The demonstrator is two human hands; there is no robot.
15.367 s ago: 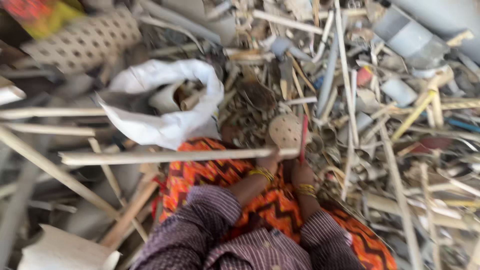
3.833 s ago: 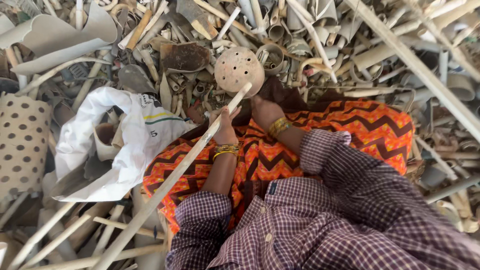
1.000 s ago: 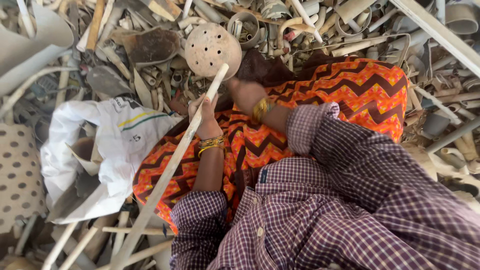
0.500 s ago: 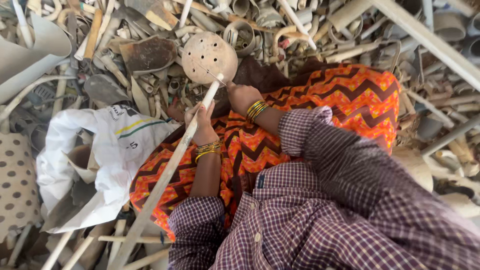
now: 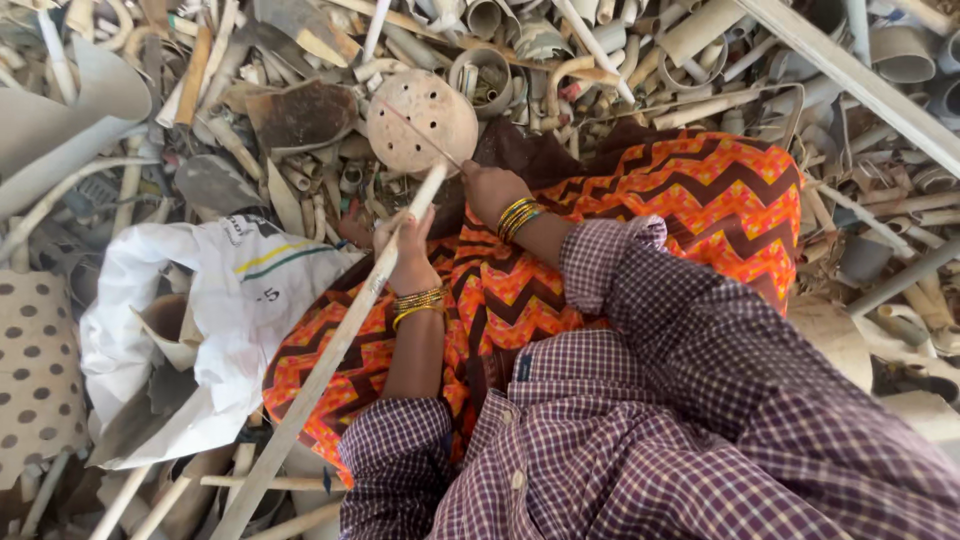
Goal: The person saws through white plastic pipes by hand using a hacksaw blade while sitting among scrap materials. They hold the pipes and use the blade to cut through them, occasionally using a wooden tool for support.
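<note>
I sit in a heap of scrap plastic pipe with an orange zigzag cloth (image 5: 700, 200) over my lap. My left hand (image 5: 405, 248) grips a long pale strip (image 5: 320, 375) that slants from the lower left up to a round tan disc with holes (image 5: 420, 120). My right hand (image 5: 490, 190) is closed on a thin red rod (image 5: 425, 135) that lies across the disc's face. The disc rests on the scrap just beyond both hands. Both wrists carry gold bangles, and my sleeves are purple check.
A white sack (image 5: 240, 290) lies open at my left, holding scrap pieces. A polka-dot cloth (image 5: 35, 370) is at the far left edge. Cut pipe rings, bends and long pale bars (image 5: 850, 75) cover the ground all around.
Both hands keep their hold. The disc and hands sit slightly lower in the view than a second ago. The strip's tip stays at the disc.
</note>
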